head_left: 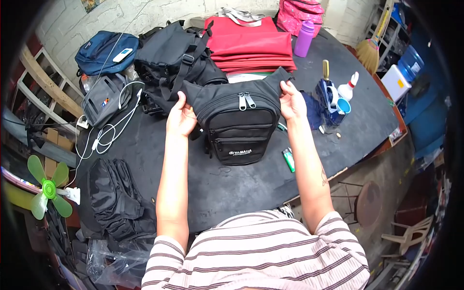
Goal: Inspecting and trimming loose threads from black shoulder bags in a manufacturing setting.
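Note:
A black waist bag (241, 123) stands upright in front of me, its zipped front facing me. Two grey zipper pulls hang side by side at its top, and further zips cross the front below. My left hand (182, 116) grips the bag's left wing, thumb up and fingers curled behind it. On the other side my right hand (293, 102) pinches the right wing near its upper corner. Fingers of both hands are partly hidden behind the fabric. The bag's lower edge is at the black tabletop (203, 188); whether it bears weight there I cannot tell.
Black bags (169, 63), a blue bag (106, 52) and folded red material (251, 43) lie along the back. White cables (113, 133) trail at left above black bags (116, 198). A purple bottle (304, 38), a caddy (328, 99) and a green lighter (288, 159) are to the right.

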Tool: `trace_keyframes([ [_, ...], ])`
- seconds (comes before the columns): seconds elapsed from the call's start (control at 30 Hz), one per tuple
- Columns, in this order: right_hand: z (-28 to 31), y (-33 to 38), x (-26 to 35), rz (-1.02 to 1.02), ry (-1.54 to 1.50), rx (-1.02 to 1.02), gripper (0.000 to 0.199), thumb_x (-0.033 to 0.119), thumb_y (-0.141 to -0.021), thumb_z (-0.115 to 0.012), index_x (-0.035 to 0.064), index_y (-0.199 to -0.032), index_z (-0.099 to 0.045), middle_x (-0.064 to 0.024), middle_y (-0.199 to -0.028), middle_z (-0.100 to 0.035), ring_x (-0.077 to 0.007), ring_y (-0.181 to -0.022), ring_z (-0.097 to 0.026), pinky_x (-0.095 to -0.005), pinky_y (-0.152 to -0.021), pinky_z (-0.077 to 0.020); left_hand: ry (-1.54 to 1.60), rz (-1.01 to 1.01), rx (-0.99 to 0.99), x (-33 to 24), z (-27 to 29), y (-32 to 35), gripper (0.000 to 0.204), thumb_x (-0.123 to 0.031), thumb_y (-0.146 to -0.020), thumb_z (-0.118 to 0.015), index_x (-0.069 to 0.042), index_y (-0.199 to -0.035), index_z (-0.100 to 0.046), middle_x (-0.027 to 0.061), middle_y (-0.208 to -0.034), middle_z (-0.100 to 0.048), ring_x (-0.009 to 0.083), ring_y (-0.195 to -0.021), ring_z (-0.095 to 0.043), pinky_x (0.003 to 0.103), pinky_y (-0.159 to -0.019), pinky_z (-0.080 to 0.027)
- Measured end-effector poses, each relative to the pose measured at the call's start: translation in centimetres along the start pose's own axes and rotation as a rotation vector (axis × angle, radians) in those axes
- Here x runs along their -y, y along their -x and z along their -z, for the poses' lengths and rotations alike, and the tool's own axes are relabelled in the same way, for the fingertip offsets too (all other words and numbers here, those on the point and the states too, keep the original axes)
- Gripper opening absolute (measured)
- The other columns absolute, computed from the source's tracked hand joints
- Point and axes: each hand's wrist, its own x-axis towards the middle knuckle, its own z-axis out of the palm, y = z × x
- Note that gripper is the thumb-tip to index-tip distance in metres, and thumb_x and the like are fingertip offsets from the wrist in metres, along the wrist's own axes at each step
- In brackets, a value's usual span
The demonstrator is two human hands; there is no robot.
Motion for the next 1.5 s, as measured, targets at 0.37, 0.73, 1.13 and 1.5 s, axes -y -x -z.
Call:
trace_keyframes([
  [0.37, -11.9, 7.7, 0.9, 0.127, 0.486, 0.290, 0.025, 0.009, -0.086, -0.060, 0.0020, -0.109, -0.056, 0.0000, -0.086, -0.057, -0.0103, -0.077, -0.055, -0.0249, -0.071, -0.0453, -1.235, -0.282, 0.175, -0.3, -13.1, 6.6, 0.040, -0.038, -0.092, -0.054, 0.001, -0.093, -0.063, 0.0036, -0.088, -0.064, 0.0105, -0.085, -0.056, 0.027, -0.076, -0.043],
  [0.73, -10.6, 7.8, -2.5, 0.295, 1.093, 0.548, 0.060, 0.003, -0.064, -0.075, 0.0034, -0.117, -0.049, -0.0114, -0.105, -0.057, -0.0206, -0.099, -0.056, -0.0327, -0.089, -0.0417, -0.864, -0.092, 0.538, -3.0, -19.0, 9.1, 0.021, -0.021, -0.088, -0.060, -0.002, -0.080, -0.062, 0.0036, -0.068, -0.061, 0.0096, -0.054, -0.056, 0.021, -0.049, -0.043],
  [1.13, 2.6, 1.3, 0.0, 0.671, 0.689, -0.503, 0.036, -0.010, -0.075, -0.054, 0.0036, -0.107, -0.046, -0.0034, -0.085, -0.053, -0.0090, -0.071, -0.052, -0.0221, -0.061, -0.0427, -0.880, -0.423, 0.379, -9.4, -2.2, 10.9, 0.030, -0.031, -0.082, -0.069, -0.003, -0.083, -0.059, 0.0033, -0.090, -0.058, 0.0130, -0.087, -0.054, 0.025, -0.081, -0.041],
  [1.5, 1.0, 3.4, -3.3, 0.349, 0.804, -0.381, 0.061, -0.016, -0.066, -0.049, 0.0045, -0.121, -0.035, -0.0098, -0.070, -0.058, -0.0152, -0.057, -0.055, -0.0249, -0.056, -0.0463, -1.007, -0.181, -0.145, -11.7, 10.7, 10.9, 0.021, -0.023, -0.088, -0.061, -0.007, -0.102, -0.063, -0.0050, -0.086, -0.058, 0.0066, -0.075, -0.049, 0.022, -0.068, -0.036],
])
